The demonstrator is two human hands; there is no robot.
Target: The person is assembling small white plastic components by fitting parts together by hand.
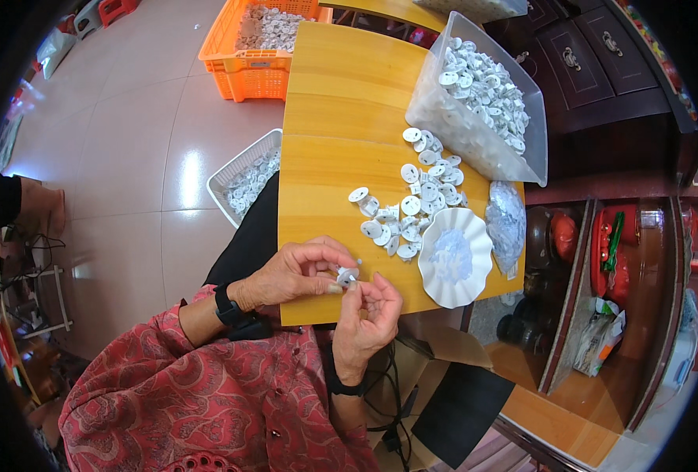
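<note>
Above the near edge of the yellow table, both my hands are closed on one small white round plastic piece. My left hand pinches its disc between thumb and fingers. My right hand has thumb and forefinger pressed together at a short white stub on the piece; whether a separate bit is between those fingertips is too small to tell. Just beyond lies a loose heap of similar white round pieces, some showing dark slots. To the right, a white scalloped dish holds small pale-blue bits.
A clear plastic bin full of white pieces stands at the far right, with a clear bag nearer. An orange crate and a white basket sit left of the table. An open cardboard box is below its near edge.
</note>
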